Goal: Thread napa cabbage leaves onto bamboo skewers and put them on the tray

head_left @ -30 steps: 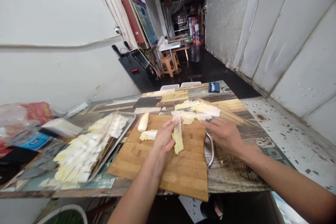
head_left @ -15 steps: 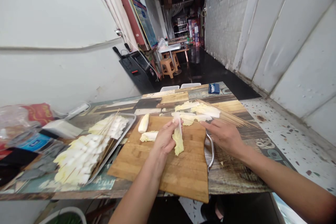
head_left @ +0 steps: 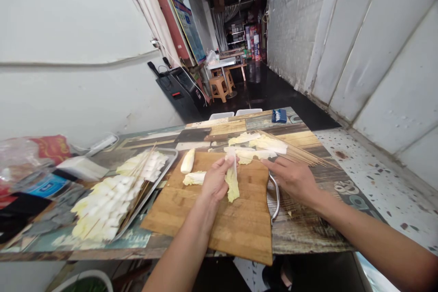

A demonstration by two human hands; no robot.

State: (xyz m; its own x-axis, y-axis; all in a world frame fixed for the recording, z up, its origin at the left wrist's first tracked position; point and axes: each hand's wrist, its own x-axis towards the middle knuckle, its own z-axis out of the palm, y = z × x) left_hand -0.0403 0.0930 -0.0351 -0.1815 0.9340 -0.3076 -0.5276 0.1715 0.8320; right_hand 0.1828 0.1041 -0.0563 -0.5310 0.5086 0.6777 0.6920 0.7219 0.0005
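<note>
My left hand (head_left: 217,178) is closed on a napa cabbage leaf (head_left: 232,183), pinched near its white upper end, with the yellow frilly end hanging over the wooden cutting board (head_left: 239,223). To its right, my right hand (head_left: 290,174) is closed on a thin bamboo skewer (head_left: 253,159) that points left toward the leaf; whether its tip is in the leaf is too fine to make out. More cabbage leaves (head_left: 272,143) lie beyond the board. On the board's far left are a small cabbage heart (head_left: 187,161) and another cabbage piece (head_left: 194,178), partly behind my left hand.
A metal tray (head_left: 167,164) at left carries skewered cabbage. Loose bamboo skewers (head_left: 308,154) lie at right, near the board's metal handle (head_left: 275,198). A knife handle (head_left: 216,137), a blue packet (head_left: 278,115) and white containers (head_left: 248,112) are farther back.
</note>
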